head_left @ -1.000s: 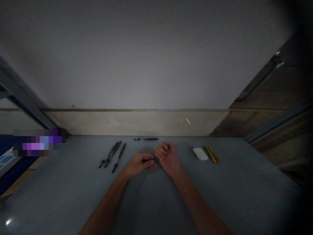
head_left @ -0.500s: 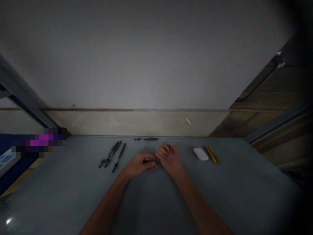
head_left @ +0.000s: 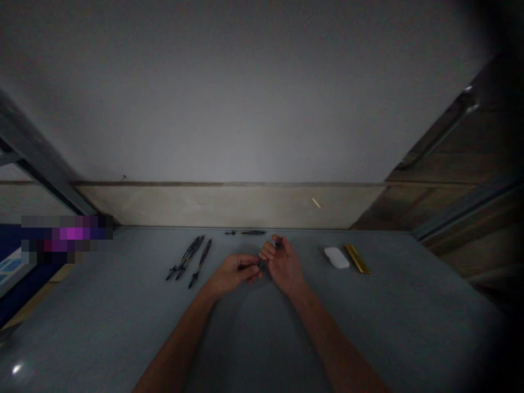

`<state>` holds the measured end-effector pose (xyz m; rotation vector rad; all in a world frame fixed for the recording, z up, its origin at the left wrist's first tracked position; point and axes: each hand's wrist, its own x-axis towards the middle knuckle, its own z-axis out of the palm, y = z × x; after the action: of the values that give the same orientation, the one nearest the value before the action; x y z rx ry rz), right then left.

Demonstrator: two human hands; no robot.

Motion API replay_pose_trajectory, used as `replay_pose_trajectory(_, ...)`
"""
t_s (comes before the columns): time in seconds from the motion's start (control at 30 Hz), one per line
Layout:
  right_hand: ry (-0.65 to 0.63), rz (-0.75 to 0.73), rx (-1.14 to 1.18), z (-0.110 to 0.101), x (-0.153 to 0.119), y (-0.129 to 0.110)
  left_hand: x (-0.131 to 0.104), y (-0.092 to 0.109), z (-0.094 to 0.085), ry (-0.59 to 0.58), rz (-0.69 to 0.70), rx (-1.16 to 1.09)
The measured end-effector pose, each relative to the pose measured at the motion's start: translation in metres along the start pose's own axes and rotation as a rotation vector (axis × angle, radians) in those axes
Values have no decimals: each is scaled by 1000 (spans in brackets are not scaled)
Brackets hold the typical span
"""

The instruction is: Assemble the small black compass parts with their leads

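A grey tabletop [head_left: 368, 338] is being viewed from above, its far edge being met by a pale wall panel [head_left: 229, 206] and its right side being bordered by a wooden door [head_left: 450, 164]. Three dark pens [head_left: 189, 261] are lying together left of the hands, a fourth pen [head_left: 245, 232] is lying along the far edge, and a white eraser [head_left: 336, 257] is resting just beside a gold bar [head_left: 357, 258] on the right. A slim black pen [head_left: 262, 262] is being held just above mid-table: the left hand [head_left: 233, 274] is being kept curled round one end, the right hand [head_left: 282, 265] is pinching the other. Steady alignment along the barrel is judged advisable. Ample open surface is being left toward the near edge.
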<state>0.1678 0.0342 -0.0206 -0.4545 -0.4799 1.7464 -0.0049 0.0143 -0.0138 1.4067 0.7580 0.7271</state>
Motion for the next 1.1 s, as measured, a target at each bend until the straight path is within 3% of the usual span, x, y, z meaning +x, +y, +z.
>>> replay_pose_trajectory(0.17,97,-23,-38,-2,1,0,3,-8,1,125,-13,-74)
replay_pose_trajectory(0.3,138,-86,-161,2,0,2,4,-11,0,383,64,-181)
replay_pose_trajectory(0.47,144,-156,-398,7,-5,12,4,-3,-5,611,166,-368)
replay_pose_trajectory(0.57,77,-164,-637,8,-9,17,4,0,-8,702,194,-470)
replay_pose_trajectory(0.8,-184,-160,-1252,13,-16,22,4,-6,-8,701,121,-395)
replay_pose_trajectory(0.93,-267,-182,-1339,15,-17,25,4,-5,-7,717,129,-359)
replay_pose_trajectory(1.1,-261,-203,-1354,15,-19,25,4,-4,-6,730,148,-310)
